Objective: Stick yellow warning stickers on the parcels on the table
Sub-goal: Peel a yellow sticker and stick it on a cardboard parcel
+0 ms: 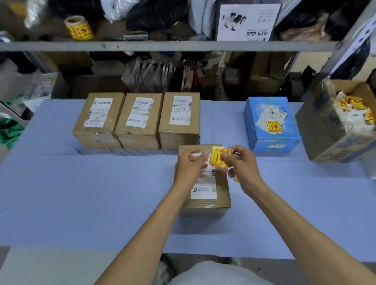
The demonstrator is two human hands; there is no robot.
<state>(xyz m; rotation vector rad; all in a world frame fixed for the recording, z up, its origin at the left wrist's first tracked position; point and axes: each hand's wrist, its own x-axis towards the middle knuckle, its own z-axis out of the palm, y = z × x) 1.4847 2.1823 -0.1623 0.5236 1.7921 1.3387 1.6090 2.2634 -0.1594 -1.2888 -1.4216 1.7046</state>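
Note:
A brown parcel [207, 195] with a white shipping label lies on the blue table [72, 194] right in front of me. Above it, my right hand [242, 167] pinches a yellow warning sticker [218, 159] on its backing. My left hand [189, 167] has its fingertips at the sticker's left edge; it is blurred. Three more brown parcels [140, 121] stand side by side at the table's far edge. A blue parcel [271, 125] to the right carries a yellow sticker on top.
An open cardboard box [333, 137] at the right holds several used sticker backings. A roll of yellow stickers [79, 28] stands on the metal shelf [150, 47] behind the table, among bags and clothes. Cartons fill the space under the shelf.

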